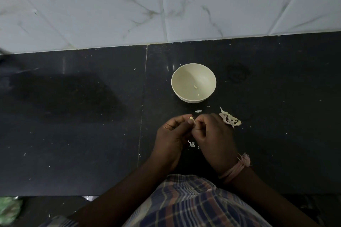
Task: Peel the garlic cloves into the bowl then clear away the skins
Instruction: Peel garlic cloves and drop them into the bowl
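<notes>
You are early in the job, as far as this view shows. Your left hand and right hand meet over the dark tabletop, just in front of the bowl. Between their fingertips sits one garlic clove: your left thumb and fingers pinch it, and your right thumb and forefinger are curled in against it, by my reading picking at its skin. Pale flesh shows at the clove's top, so it looks partly peeled, though how much skin is left on it I cannot tell.

The bowl stands upright and holds very little: one small peeled clove near its middle and a tiny pale fragment closer to the near wall. So at most one clove looks finished.

To the right of your right hand, lying on the tabletop, is a small heap of pale pieces. Some look like loose skins and some may be unpeeled cloves; the picture is too dim to sort them. More skin scraps lie between your wrists, and one flake lies between the hands and the bowl.

What is left, then: finishing this clove, dropping it in the bowl, peeling whatever whole cloves remain in the heap, and gathering all the skins, none of which has been cleared.
</notes>
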`<state>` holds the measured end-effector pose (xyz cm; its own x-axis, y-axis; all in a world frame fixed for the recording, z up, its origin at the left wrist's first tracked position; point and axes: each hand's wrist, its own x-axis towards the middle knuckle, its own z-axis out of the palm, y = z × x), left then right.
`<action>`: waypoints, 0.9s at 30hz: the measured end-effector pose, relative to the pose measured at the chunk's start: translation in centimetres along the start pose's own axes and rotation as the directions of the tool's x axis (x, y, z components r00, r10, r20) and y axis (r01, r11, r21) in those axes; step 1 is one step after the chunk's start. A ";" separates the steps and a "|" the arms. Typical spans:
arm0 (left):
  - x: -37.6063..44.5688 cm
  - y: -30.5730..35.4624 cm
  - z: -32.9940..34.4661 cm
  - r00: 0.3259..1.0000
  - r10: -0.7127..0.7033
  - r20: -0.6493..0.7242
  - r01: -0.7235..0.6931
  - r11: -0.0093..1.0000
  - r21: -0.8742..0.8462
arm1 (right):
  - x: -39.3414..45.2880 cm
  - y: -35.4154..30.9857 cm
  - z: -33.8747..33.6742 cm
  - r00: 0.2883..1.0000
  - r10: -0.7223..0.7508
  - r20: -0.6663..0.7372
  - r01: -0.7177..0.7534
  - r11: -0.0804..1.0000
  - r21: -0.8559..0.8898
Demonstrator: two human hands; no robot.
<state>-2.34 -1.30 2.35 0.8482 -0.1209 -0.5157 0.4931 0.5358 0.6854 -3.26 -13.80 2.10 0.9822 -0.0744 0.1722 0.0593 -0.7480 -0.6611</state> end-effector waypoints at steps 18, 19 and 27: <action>1.0 1.1 -0.2 0.973 -0.167 0.159 0.202 0.950 -0.240 | 0.8 -0.5 -0.6 0.993 0.092 -0.075 -0.055 0.917 0.395; 1.0 1.2 -0.3 0.973 -0.162 0.167 0.199 0.951 -0.238 | 0.8 -0.7 -0.7 0.994 0.073 -0.084 -0.033 0.914 0.405; 1.5 1.4 -0.5 0.953 -0.170 0.250 0.220 0.958 -0.185 | 1.9 -1.1 -1.6 1.000 -0.007 0.014 0.000 0.900 0.435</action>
<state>-0.45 -0.36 2.26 0.7728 -0.4152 -0.4800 0.6228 0.6413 0.4481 -1.72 -14.17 4.37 0.9842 -0.0600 0.1663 0.1307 -0.3863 -0.9131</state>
